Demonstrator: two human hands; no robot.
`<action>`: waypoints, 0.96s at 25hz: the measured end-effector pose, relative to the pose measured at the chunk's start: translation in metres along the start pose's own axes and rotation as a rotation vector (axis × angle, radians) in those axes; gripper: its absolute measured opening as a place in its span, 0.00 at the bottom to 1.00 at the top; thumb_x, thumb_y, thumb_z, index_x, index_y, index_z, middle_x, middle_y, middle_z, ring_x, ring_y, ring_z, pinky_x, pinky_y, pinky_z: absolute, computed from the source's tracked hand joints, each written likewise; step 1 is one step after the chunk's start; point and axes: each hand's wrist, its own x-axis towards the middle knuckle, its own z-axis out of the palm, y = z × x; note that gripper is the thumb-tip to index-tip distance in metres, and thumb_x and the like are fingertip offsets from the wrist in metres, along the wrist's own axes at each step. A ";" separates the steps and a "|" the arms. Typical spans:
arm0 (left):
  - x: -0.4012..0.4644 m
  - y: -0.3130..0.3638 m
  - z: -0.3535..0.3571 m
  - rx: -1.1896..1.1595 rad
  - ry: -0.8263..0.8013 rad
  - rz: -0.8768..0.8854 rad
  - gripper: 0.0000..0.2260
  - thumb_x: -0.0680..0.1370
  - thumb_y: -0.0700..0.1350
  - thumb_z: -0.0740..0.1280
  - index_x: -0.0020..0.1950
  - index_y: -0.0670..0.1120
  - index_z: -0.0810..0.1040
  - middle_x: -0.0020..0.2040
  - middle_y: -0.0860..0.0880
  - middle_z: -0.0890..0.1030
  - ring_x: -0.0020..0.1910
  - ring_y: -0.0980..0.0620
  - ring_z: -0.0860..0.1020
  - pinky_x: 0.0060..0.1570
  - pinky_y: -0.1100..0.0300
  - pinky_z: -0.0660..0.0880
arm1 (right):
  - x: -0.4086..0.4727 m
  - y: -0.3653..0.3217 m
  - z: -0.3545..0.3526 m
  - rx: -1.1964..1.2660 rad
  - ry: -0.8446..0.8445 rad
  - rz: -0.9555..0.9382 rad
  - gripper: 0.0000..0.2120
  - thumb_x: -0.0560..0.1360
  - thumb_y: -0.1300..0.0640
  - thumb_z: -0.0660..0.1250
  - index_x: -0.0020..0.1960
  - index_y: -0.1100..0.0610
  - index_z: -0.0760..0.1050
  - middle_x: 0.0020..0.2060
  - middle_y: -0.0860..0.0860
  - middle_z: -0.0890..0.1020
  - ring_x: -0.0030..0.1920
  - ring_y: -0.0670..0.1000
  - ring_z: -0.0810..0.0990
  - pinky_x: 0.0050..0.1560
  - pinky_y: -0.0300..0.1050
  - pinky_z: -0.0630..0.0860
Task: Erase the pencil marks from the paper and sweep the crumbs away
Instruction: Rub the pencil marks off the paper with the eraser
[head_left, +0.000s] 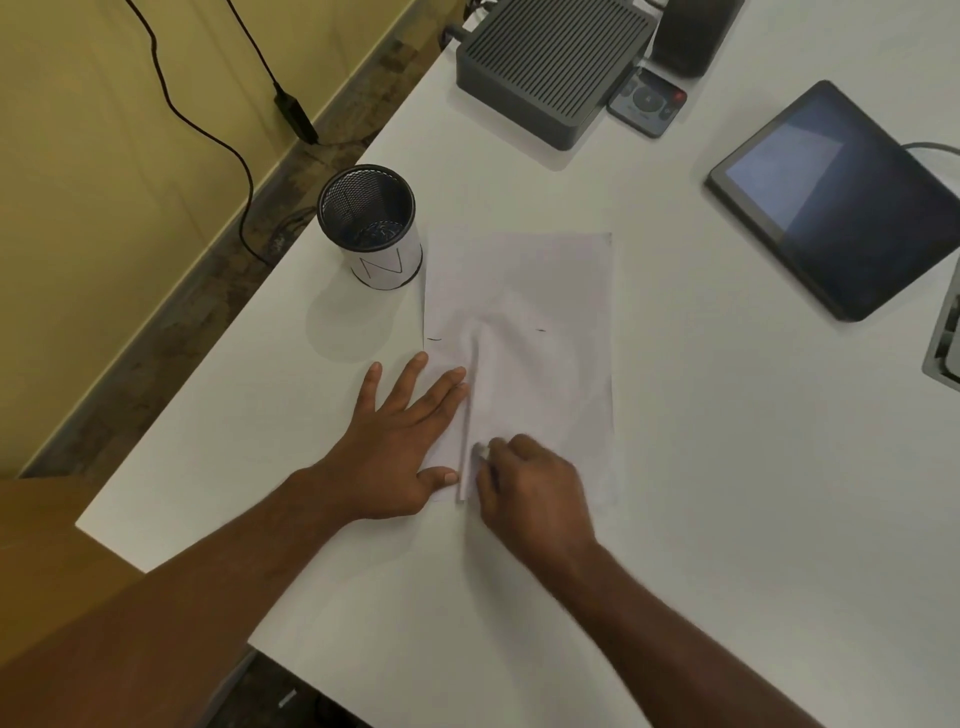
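Observation:
A white sheet of paper (545, 312) lies on the white table (727, 467), buckled into a raised crease near its left side. Two short pencil marks show on it, one at the left edge (434, 339) and one further right (541, 330). My left hand (402, 441) lies flat with fingers spread, pressing the paper's lower left part. My right hand (524, 488) is closed around a small white eraser (480, 451), pressed to the paper beside the crease and blurred with motion.
A black mesh pen cup (370, 226) stands just left of the paper's top corner. A grey ribbed box (550, 67), a remote (647, 101) and a dark tablet (841, 197) sit at the back and right. The table's left edge runs diagonally, with floor and cables beyond.

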 end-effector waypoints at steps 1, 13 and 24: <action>0.000 -0.001 0.001 -0.005 0.003 -0.002 0.42 0.78 0.69 0.51 0.79 0.56 0.26 0.79 0.61 0.24 0.79 0.50 0.23 0.75 0.39 0.23 | 0.010 0.015 -0.008 -0.025 0.008 0.059 0.12 0.76 0.58 0.68 0.34 0.57 0.75 0.28 0.54 0.76 0.27 0.58 0.75 0.26 0.44 0.69; -0.002 0.000 -0.002 -0.029 0.011 0.001 0.41 0.78 0.67 0.53 0.81 0.54 0.32 0.79 0.60 0.26 0.79 0.50 0.23 0.76 0.39 0.25 | 0.034 0.044 -0.019 -0.009 0.160 0.205 0.12 0.76 0.57 0.68 0.34 0.57 0.76 0.28 0.54 0.76 0.29 0.57 0.75 0.28 0.45 0.71; -0.001 -0.003 0.004 -0.041 0.048 0.020 0.42 0.79 0.67 0.54 0.81 0.55 0.32 0.81 0.59 0.28 0.80 0.50 0.25 0.77 0.38 0.28 | 0.043 0.054 -0.029 -0.061 0.243 0.271 0.12 0.74 0.58 0.71 0.33 0.56 0.75 0.27 0.54 0.76 0.28 0.58 0.75 0.27 0.44 0.67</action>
